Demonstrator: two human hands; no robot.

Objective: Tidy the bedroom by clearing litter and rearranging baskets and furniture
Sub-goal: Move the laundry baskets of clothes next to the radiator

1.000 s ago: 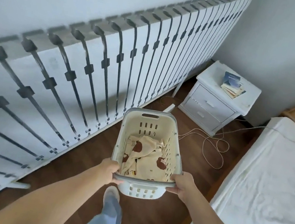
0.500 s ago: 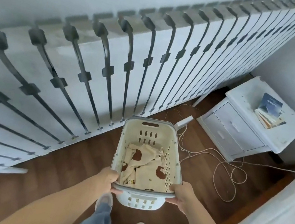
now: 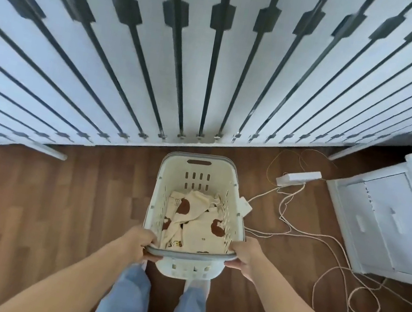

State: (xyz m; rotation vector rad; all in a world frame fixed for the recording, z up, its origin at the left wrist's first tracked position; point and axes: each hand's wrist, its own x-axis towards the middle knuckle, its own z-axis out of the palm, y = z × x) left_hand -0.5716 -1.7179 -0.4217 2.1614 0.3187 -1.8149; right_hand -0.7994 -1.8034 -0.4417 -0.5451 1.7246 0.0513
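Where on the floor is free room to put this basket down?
Free: the bare floor left of the basket, up to the slatted frame. Crowded: the right side, where cables and a power strip lie before the nightstand.

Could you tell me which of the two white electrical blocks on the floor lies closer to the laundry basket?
The smaller block, right beside the basket's right wall; the longer power strip lies further off, toward the nightstand.

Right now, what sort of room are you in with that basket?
Probably a bedroom: a slatted bed base stands on its edge ahead, a white nightstand with drawers sits at the right, and the laundry basket holds patterned clothes.
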